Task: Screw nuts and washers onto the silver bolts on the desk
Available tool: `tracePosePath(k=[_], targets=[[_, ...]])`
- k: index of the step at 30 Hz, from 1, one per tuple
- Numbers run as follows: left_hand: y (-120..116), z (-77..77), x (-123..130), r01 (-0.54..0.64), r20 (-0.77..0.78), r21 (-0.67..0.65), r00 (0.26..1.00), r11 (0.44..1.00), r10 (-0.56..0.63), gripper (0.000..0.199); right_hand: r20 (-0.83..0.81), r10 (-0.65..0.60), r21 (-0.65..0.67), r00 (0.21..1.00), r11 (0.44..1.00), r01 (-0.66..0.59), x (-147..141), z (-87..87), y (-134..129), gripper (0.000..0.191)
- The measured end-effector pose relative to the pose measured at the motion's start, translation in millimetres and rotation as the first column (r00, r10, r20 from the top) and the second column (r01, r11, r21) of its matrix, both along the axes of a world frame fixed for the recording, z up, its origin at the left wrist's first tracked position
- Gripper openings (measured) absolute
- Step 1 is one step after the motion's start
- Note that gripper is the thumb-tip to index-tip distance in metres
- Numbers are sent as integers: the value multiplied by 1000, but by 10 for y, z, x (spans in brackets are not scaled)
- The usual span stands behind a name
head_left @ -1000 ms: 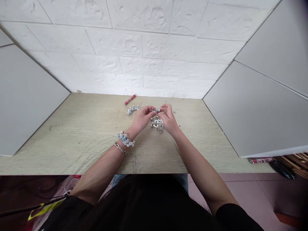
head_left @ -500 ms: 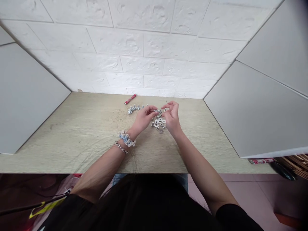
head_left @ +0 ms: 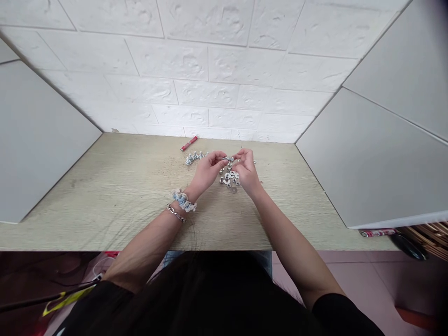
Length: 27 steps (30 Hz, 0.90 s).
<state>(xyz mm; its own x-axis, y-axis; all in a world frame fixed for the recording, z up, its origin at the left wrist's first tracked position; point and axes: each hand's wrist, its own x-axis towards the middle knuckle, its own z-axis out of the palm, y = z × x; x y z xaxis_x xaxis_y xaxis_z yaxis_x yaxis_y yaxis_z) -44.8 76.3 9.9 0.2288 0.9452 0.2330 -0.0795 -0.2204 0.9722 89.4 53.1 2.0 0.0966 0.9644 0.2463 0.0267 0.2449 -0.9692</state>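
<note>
Pinched between the thumb and fingers of my left hand (head_left: 206, 171) is a small silver bolt (head_left: 228, 158), pointing right. Its finer details, such as any washer or nut on it, are too small to make out. My right hand (head_left: 248, 171) is at the bolt's right end, index fingertip close to or touching it, thumb lower and apart. Beneath the hands lies a loose pile of flat washers (head_left: 233, 174) and small nuts (head_left: 229, 185), partly hidden by my right hand. Left of my left hand, several bolts (head_left: 195, 155) stand on their heads in a curved row.
A red tube-shaped item (head_left: 189, 143) lies on the wooden table (head_left: 140, 196) near the white brick-pattern wall (head_left: 189, 60). Grey panels (head_left: 38, 135) rise at both sides. At the right front edge are another red tube (head_left: 378, 232) and a dark object (head_left: 408, 246).
My right hand's fingers have bent inward from a spread pose and moved left to the bolt's end. In my left hand the bolt now shows more lengthwise.
</note>
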Motion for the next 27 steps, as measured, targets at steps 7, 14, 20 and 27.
tracePosePath(k=[7, 14, 20, 27], targets=[[-7, 3, 7, 14, -24, 6, 1000, 1000, -14, 19, 181, 16, -172, 983, 985, 15, 12, 1, 2, 54], [-14, 15, 8, 36, -69, 14, 997, 999, -35, 21, 168, 37, -184, 985, 983, -6, 4, 35, -23, 60], [8, 6, -12, 24, -80, 42, 997, 999, -21, 17, 195, 109, -146, 975, 986, -81, 9, -9, 5, 12], [2, 11, 4, 39, -110, 10, 993, 999, -37, 15, 164, 18, -147, 986, 989, 7, 19, 2, 0, 37]])
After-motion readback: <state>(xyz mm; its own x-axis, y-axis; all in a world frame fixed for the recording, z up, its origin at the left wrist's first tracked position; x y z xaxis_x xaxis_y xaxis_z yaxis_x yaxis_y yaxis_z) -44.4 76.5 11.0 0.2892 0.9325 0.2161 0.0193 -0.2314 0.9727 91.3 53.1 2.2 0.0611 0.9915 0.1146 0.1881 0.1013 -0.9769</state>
